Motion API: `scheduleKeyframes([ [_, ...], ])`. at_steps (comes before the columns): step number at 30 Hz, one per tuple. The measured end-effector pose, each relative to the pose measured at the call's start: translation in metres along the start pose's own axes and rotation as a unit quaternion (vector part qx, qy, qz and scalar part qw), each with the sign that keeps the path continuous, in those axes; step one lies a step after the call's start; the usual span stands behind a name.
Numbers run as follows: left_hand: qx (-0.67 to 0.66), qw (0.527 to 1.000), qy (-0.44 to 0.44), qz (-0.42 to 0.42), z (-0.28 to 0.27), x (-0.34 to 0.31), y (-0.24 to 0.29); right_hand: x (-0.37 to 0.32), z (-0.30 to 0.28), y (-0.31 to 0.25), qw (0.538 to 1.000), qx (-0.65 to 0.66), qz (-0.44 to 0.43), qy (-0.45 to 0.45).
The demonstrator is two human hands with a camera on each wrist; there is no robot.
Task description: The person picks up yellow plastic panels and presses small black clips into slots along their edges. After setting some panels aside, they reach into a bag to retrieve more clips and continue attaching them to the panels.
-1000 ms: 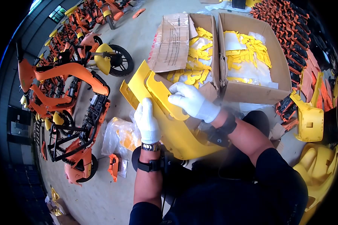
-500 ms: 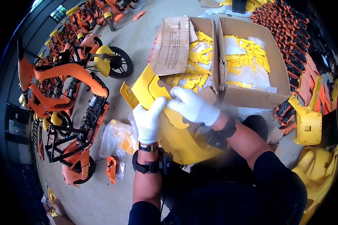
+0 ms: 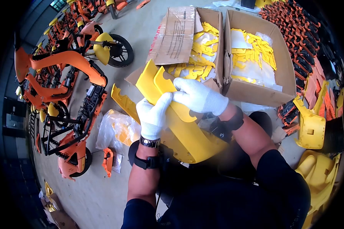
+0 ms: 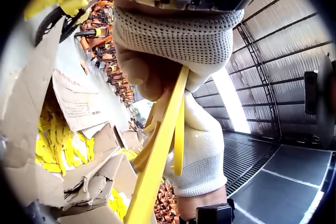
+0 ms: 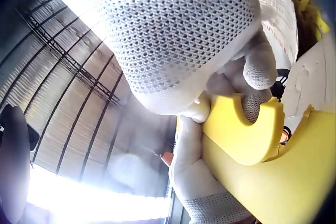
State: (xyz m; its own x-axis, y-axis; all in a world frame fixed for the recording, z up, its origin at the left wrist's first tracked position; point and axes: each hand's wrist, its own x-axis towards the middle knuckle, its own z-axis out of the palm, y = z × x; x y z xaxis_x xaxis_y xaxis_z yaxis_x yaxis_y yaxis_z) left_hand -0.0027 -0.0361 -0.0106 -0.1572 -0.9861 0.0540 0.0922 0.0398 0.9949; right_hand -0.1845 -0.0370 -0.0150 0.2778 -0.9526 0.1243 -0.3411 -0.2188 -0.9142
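A large curved yellow plastic panel (image 3: 204, 147) slants across the person's lap in the head view, its narrow end raised toward the boxes. My gloved left hand (image 3: 153, 116) grips the panel's left edge, its thumb lying across the face. Along the upper right edge of the panel lies a slimmer yellow trim strip (image 3: 184, 111) with a notched lower end. With fingers and thumb, my gloved right hand (image 3: 198, 95) pinches this strip. The right wrist view shows the notch (image 5: 252, 113) near a right fingertip; the left wrist view sees the panel (image 4: 163, 150) edge-on between both hands.
Two open cartons of yellow parts, one with a raised flap (image 3: 174, 34) and one at right (image 3: 262, 95), stand ahead. An orange bike frame (image 3: 70, 63) and a plastic bag (image 3: 116, 129) are at left. Yellow panels (image 3: 311, 129) lie at right.
My left thumb has swung over to the right, close to the right fingertips, near the strip. The right hand stays on the strip. The panel's tilt has shifted slightly.
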Motion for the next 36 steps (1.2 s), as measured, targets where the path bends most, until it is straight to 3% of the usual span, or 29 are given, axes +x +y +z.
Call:
scheduleKeyframes([
  [1, -0.01, 1.0, 0.003, -0.002, 0.0, 0.0, 0.0, 0.0, -0.001, -0.002, 1.0, 0.015, 0.021, -0.012],
  [5, -0.025, 1.0, 0.013, -0.012, -0.002, 0.003, 0.004, 0.001, 0.01, 0.012, 0.998, -0.043, -0.036, 0.041],
  [10, -0.019, 1.0, 0.013, -0.007, -0.006, 0.004, 0.002, -0.01, -0.004, -0.01, 0.999, 0.002, 0.027, -0.03],
  [13, -0.001, 1.0, 0.019, -0.003, -0.009, 0.005, 0.004, -0.012, 0.004, 0.006, 0.993, -0.061, -0.095, 0.02],
  [14, 0.0, 1.0, 0.03, -0.007, -0.011, 0.006, 0.004, -0.014, 0.004, 0.005, 0.998, -0.05, -0.019, -0.018],
  [17, 0.018, 0.999, 0.04, 0.007, -0.014, 0.005, 0.005, -0.009, 0.01, 0.015, 0.984, 0.099, 0.061, -0.132],
  [20, 0.026, 0.998, 0.045, 0.018, -0.013, 0.003, 0.004, -0.01, 0.016, 0.023, 0.979, 0.133, 0.04, -0.148],
  [23, 0.053, 0.996, 0.066, 0.023, -0.008, -0.001, 0.005, -0.016, 0.03, 0.02, 0.976, 0.19, 0.004, -0.105],
  [29, 0.045, 0.996, 0.074, 0.033, -0.009, -0.002, 0.002, -0.02, 0.031, 0.01, 0.995, 0.057, 0.03, -0.078],
  [32, 0.027, 0.994, 0.081, 0.06, -0.005, 0.002, 0.007, -0.016, 0.024, 0.01, 0.99, 0.108, 0.005, -0.096],
  [36, -0.026, 0.993, 0.094, 0.07, 0.0, -0.006, 0.02, -0.01, 0.009, 0.007, 0.987, 0.014, -0.012, -0.16],
])
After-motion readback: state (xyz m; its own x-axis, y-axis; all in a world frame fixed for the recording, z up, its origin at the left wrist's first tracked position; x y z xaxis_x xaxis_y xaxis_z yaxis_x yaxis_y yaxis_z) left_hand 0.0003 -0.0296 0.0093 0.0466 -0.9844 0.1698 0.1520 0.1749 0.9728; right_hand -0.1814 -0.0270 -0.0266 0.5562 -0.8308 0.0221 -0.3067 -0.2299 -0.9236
